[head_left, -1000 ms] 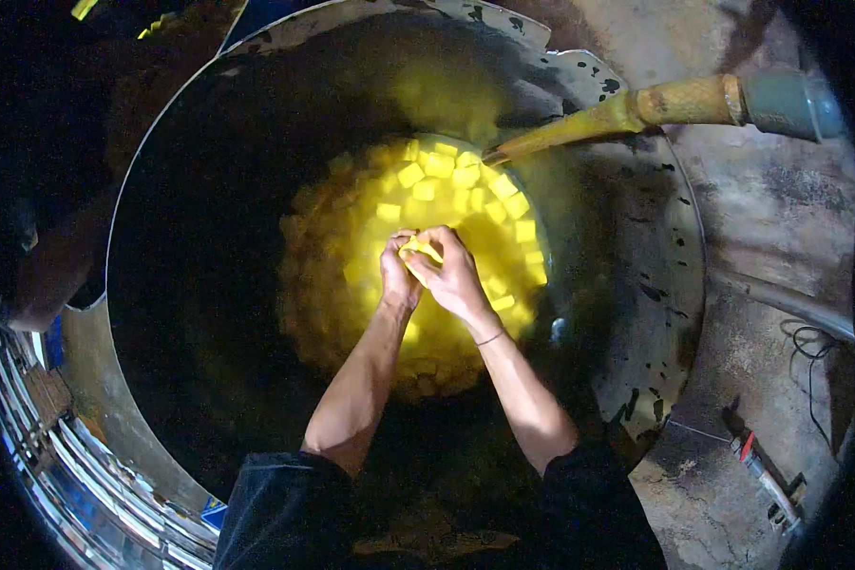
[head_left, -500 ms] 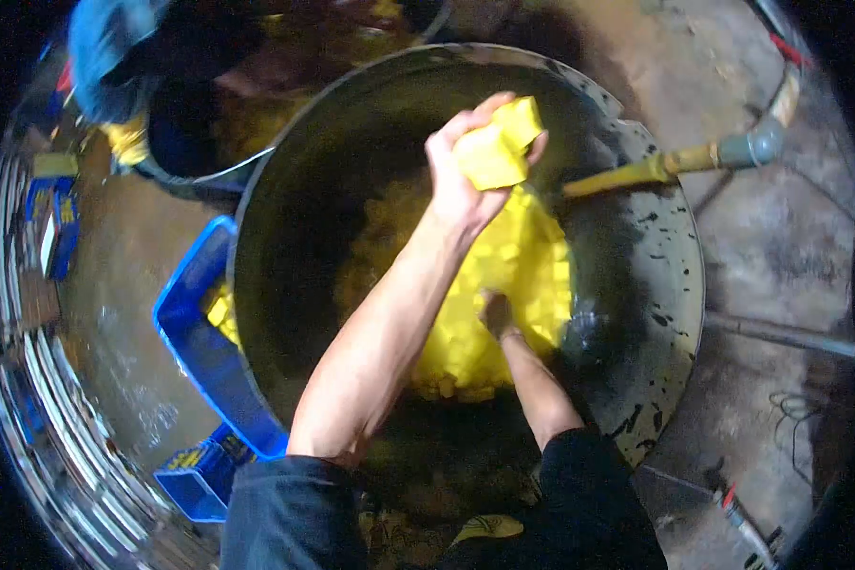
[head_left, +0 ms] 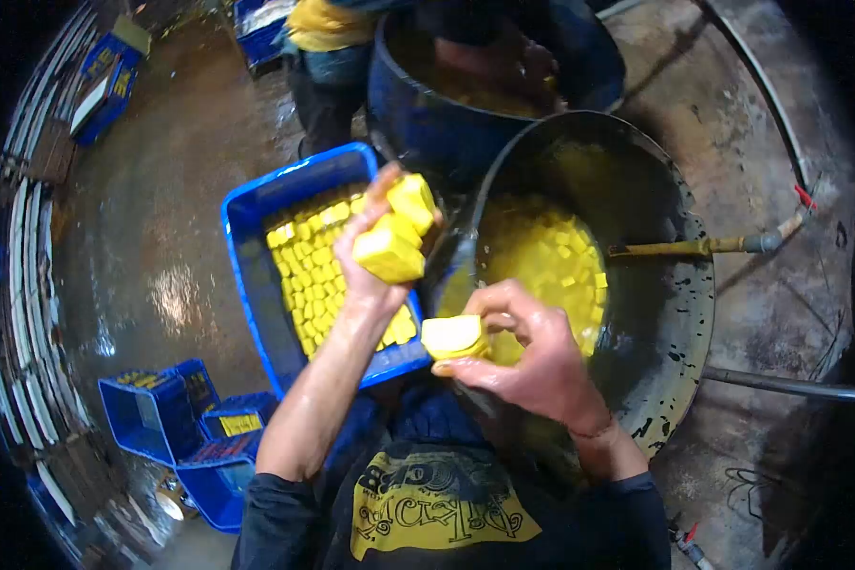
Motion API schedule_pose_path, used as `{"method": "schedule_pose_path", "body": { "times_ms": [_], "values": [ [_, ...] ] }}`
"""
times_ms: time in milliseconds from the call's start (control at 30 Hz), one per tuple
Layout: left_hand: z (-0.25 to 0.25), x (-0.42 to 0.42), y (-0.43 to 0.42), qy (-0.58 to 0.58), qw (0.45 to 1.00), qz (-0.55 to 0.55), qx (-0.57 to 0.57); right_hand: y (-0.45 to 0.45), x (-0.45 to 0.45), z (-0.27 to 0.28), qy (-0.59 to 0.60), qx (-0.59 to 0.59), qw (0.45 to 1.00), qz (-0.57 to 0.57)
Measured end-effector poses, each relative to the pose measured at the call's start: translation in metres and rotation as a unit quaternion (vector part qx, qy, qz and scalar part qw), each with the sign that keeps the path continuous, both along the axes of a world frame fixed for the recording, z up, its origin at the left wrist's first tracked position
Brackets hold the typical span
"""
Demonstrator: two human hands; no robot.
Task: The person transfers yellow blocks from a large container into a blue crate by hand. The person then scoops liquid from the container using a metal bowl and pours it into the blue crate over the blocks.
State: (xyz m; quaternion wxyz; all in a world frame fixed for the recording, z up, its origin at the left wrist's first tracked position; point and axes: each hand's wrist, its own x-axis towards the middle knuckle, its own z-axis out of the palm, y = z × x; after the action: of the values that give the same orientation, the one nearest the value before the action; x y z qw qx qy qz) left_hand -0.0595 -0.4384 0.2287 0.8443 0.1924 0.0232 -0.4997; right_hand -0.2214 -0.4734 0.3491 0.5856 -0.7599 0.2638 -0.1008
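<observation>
My left hand (head_left: 375, 271) is wrapped round yellow blocks (head_left: 389, 249), held above a blue crate (head_left: 242, 256). Inside that crate, many yellow blocks (head_left: 315, 275) lie in close rows. Between the thumb and fingers of my right hand (head_left: 532, 356) is another yellow block (head_left: 454, 337), near the crate's right corner and the left rim of a large round vat (head_left: 698, 285). Yellow pieces (head_left: 575, 252) sit in cloudy yellow liquid in the vat.
A co-worker (head_left: 337, 62) stands at a second round tub (head_left: 408, 104) at the top. A pipe (head_left: 674, 248) reaches over the vat's right rim. Blue crates (head_left: 147, 418) stand at the lower left, and stacked slats (head_left: 38, 361) line the left edge.
The view has swung left, bringing the filled blue crate into full sight. My left hand has gone from vat to crate with its blocks. My right hand has come out of the liquid holding a block.
</observation>
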Motion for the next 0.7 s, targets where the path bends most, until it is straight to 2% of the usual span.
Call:
{"method": "schedule_pose_path", "body": {
  "times_ms": [33,100,133,167,233,267,300,367,400,433,533,567,600,633,667,700],
  "values": [
    [-0.023,-0.005,0.019,0.010,1.000,0.008,0.028,0.017,0.016,0.003,0.029,-0.039,0.998,0.034],
    [-0.062,-0.015,0.057,0.044,0.998,-0.049,-0.001,0.043,0.044,-0.016,0.046,-0.267,0.956,0.113],
    [-0.066,-0.021,0.076,0.093,0.994,-0.051,-0.004,0.057,0.055,-0.028,0.112,-0.296,0.943,0.101],
    [-0.070,-0.028,0.091,0.140,0.989,-0.053,-0.007,0.068,0.062,-0.050,0.126,-0.324,0.936,0.063],
    [-0.084,-0.030,0.119,0.164,0.985,-0.047,0.016,0.085,0.079,-0.068,0.128,-0.350,0.926,0.061],
    [-0.092,-0.031,0.130,0.177,0.981,-0.052,0.061,0.091,0.082,-0.085,0.205,-0.299,0.926,0.107],
    [-0.099,-0.024,0.141,0.184,0.980,-0.040,0.066,0.094,0.084,-0.118,0.147,-0.202,0.956,0.151],
    [-0.113,-0.011,0.156,0.258,0.958,-0.017,0.121,0.095,0.099,-0.165,0.186,-0.060,0.956,0.219],
    [-0.121,0.001,0.166,0.212,0.960,-0.037,0.177,0.096,0.109,-0.191,0.194,0.015,0.960,0.201],
    [-0.142,0.013,0.172,0.234,0.946,-0.037,0.222,0.099,0.120,-0.220,0.202,0.090,0.959,0.179],
    [-0.207,0.052,0.197,0.186,0.928,-0.059,0.319,0.112,0.153,-0.305,0.276,0.277,0.910,0.138],
    [-0.231,0.066,0.202,0.150,0.922,-0.057,0.352,0.123,0.167,-0.314,0.306,0.225,0.916,0.128],
    [-0.280,0.076,0.214,0.027,0.898,-0.100,0.427,0.134,0.180,-0.304,0.327,0.164,0.924,0.115],
    [-0.326,0.075,0.224,-0.097,0.854,-0.143,0.491,0.157,0.161,-0.403,0.339,0.035,0.936,0.090],
    [-0.345,0.070,0.228,-0.161,0.778,-0.237,0.559,0.177,0.164,-0.408,0.413,-0.051,0.903,0.106],
    [-0.360,0.064,0.231,-0.222,0.685,-0.326,0.613,0.200,0.150,-0.447,0.467,-0.148,0.859,0.148]
  ]
}}
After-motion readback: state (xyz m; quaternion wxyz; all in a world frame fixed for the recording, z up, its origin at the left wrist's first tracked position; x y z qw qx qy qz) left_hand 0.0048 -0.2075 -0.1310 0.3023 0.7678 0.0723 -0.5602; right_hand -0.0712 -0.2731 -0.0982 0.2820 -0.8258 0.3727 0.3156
